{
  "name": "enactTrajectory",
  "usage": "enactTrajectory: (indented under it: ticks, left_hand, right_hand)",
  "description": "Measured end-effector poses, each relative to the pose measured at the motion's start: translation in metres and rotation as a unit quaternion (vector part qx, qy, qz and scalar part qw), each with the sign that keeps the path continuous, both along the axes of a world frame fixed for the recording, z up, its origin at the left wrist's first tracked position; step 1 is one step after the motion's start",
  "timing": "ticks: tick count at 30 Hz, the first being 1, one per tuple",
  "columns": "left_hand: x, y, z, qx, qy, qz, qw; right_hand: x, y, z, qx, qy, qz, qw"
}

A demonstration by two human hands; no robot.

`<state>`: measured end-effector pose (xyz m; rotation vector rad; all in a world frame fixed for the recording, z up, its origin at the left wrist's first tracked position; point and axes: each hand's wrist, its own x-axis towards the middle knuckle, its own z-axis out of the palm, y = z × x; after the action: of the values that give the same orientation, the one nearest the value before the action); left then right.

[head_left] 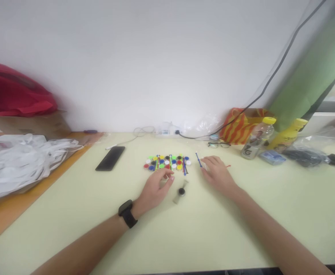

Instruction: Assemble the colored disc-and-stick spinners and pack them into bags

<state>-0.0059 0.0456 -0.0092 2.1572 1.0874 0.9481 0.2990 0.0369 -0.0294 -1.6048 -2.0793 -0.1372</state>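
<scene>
My left hand [157,187] hovers by the near edge of a group of small round caps [162,165] in several colours. Its fingers are bent and its thumb stands apart, with nothing visible between them. Thin coloured sticks [171,162] lie among the caps in upright lines. My right hand [217,173] rests low to the right, fingers curled down over a white piece [204,166] that is mostly hidden. A thin blue stick [198,158] juts out beside its fingertips. Between my hands lies a greyish strip with a round black disc [181,191] at its middle.
A black phone [110,158] lies at left, near a heap of white straps [24,160]. At the back are a power strip [167,131] and eyeglasses [219,144]. On the right stand a clear bottle [257,139], a yellow bottle [289,135] and a striped bag [236,124].
</scene>
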Motion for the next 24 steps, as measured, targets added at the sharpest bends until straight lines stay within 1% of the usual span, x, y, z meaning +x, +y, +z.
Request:
enactTrajectory:
  ticks: [4, 7, 13, 20, 24]
  left_hand:
    - [0.001, 0.003, -0.002, -0.011, -0.008, 0.008, 1.0]
    - [0.002, 0.003, -0.001, -0.015, -0.014, 0.005, 1.0]
    - [0.002, 0.004, 0.001, -0.022, -0.017, -0.001, 1.0]
    - [0.002, 0.005, -0.001, -0.03, -0.024, -0.002, 0.999]
    - [0.002, 0.004, 0.0, -0.029, -0.027, -0.007, 0.999]
  right_hand:
    - [-0.01, 0.002, -0.005, -0.022, -0.107, -0.011, 0.994]
    - [-0.014, 0.001, -0.008, -0.045, -0.134, -0.003, 0.99]
    - [-0.013, 0.001, -0.003, -0.077, -0.11, 0.007, 0.991]
    - [-0.013, 0.0, 0.0, -0.077, -0.096, 0.006, 0.992]
    - [-0.013, 0.001, -0.001, -0.063, -0.073, 0.025, 0.995]
